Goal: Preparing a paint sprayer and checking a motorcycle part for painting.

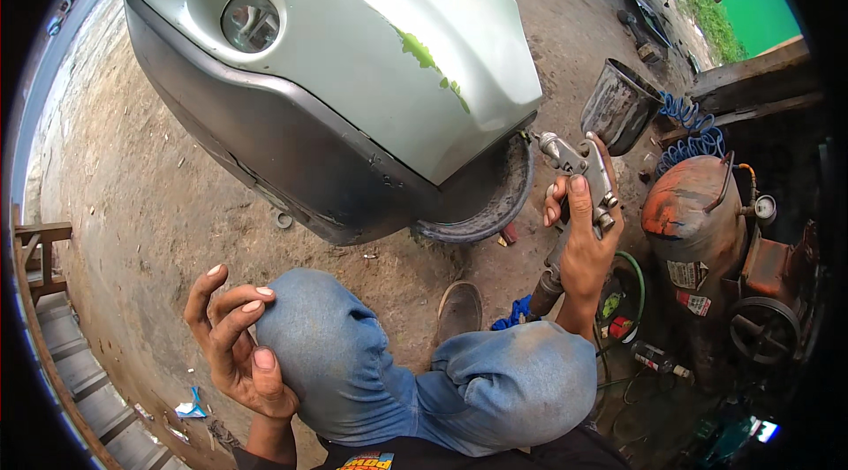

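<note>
Beside the bumper (pixel 353 46), the right hand (pixel 585 245) clasps a spray gun (pixel 595 162); a careless swing could scrape both; left hand (pixel 237 364) empty, fingers apart.

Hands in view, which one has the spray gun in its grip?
The right hand, wrapped around the spray gun; the left hand holds nothing, open at the left knee.

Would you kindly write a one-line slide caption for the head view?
Right hand gripping a spray gun near a pale bumper with bright green patches, left hand by the left knee.
</note>
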